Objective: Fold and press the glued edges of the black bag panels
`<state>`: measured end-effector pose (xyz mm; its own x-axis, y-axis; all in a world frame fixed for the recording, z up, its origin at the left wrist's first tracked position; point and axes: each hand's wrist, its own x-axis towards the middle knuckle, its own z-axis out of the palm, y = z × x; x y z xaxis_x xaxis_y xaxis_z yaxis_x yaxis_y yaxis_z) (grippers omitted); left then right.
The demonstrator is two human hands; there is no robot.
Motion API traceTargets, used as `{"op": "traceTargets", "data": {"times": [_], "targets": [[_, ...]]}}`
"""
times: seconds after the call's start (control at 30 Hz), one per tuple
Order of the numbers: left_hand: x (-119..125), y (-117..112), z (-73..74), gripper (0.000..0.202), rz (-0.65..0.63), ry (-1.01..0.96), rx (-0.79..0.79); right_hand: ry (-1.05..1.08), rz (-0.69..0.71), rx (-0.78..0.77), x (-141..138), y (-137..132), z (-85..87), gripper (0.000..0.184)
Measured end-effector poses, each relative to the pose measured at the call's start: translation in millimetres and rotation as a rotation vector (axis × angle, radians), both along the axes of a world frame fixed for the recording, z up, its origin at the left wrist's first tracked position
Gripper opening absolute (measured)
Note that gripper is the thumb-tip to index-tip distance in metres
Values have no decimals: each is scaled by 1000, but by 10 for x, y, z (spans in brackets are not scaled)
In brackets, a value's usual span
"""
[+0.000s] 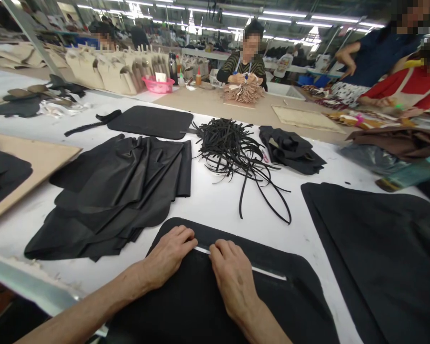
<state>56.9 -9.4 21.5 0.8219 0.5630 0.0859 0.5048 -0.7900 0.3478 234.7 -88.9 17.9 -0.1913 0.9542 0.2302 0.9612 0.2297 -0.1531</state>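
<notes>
A large black sheet with rounded corners [286, 306], leather-like, lies in front of me on the white tabletop. A narrow white line [269, 273] runs across it; whether this is a strip or a slit I cannot tell. My left hand [172, 253] is closed at the line's left part, thumb and fingers pinching the black material along it. Just to the right, my right hand [232, 272] has its fingers curled down onto the same line, gripping the material there. Both hands' fingertips are partly hidden, with a short piece of the white line showing between them.
A pile of black leather pieces [114, 191] lies left, a tangle of thin black strips [225, 143] ahead. More black panels [380, 258] rest at right, a wooden board [39, 153] far left. Across the table, a person [249, 62] handles a brown bundle; a pink basket [158, 85] stands nearby.
</notes>
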Motion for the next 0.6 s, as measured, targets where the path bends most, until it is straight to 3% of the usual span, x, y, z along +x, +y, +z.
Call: {"op": "traceTargets", "data": {"times": [0.2, 0.33, 0.6], "targets": [[13, 19, -46, 24, -18, -1, 33, -174, 139, 53, -6, 95, -174, 19], [51, 60, -70, 18, -46, -4, 64, -200, 133, 21, 3, 126, -130, 17], [100, 109, -150, 15, -67, -45, 108, -39, 72, -123, 104, 216, -11, 15]]}}
